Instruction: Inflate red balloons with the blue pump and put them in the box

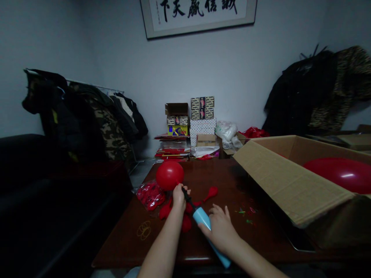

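Observation:
My left hand [179, 196] is closed round the neck of a partly inflated red balloon [169, 175], beside the black nozzle end [187, 196] of a light blue hand pump [202, 217]. The pump slants down toward the table's near edge. Over its barrel lies my right hand [220, 229], fingers spread and thumb across the barrel; whether it bears any of the weight is hidden. Limp red balloons [186, 223] lie beneath my left wrist, and another flat one [213, 192] rests farther right. A clear bag of red balloons [150, 196] sits at the left.
A large open cardboard box [292, 181] on the right holds an inflated red balloon [343, 173]. Rubber bands [144, 230] lie at the table's left, small coloured bits [249, 221] at its right. Stacked boxes [203, 127] stand beyond the wooden table [228, 173]; a dark sofa [58, 200] is left.

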### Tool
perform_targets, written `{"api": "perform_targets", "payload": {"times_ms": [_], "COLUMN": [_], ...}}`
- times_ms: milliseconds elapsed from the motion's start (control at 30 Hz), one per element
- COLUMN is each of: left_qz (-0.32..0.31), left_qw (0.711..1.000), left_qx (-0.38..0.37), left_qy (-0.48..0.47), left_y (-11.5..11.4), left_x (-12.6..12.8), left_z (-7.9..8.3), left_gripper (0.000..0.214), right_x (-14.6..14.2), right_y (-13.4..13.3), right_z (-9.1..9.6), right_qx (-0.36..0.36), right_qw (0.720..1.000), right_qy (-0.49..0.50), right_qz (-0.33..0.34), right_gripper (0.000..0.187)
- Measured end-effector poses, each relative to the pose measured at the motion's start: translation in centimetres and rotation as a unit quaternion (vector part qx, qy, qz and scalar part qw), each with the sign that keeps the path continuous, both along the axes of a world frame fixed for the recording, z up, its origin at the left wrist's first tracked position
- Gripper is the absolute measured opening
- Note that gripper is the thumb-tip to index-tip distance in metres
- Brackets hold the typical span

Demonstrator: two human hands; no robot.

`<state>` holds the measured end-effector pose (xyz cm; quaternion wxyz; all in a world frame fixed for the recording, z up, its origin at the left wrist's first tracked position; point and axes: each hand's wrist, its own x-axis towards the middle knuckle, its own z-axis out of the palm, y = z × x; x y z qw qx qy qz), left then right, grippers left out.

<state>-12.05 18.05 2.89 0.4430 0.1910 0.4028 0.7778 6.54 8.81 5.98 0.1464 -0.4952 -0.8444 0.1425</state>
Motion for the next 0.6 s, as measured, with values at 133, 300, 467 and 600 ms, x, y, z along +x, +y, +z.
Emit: {"api": "perform_targets", "payload": {"times_ms": [133,300,467,600], "left_qz": [0.013,-0.012,-0.029,-0.04], "left_qw": [1.0,0.998,0.996,0.995], "left_qx": [-0.011,-0.026,-0.016,-0.009], "left_qy": [-0.005,-0.049,-0.082,-0.088], "left_y": [0.1,-0.2,-0.8,-1.2], "left_x": [-1.5,-1.3,-0.4,-0.5], "left_z": [1.1,1.9,2.5,3.0], "left_gripper": [0.009,0.01,0.008,0.01], "right_x": [3.0,5.0,5.1,5.1], "right_y": [-2.3,-3.7,-3.4,-2.9], "right_z": [-0.2,1.1,1.7,1.0], "right_qx": [-0.025,-0.055,-0.058,-0.06], "right_qw": [1.0,0.998,0.998,0.998], "right_qy": [0.011,0.009,0.006,0.001], "right_qz": [0.013,0.013,0.007,0.003], "right_gripper": [0.05,0.048,0.051,0.054]}}
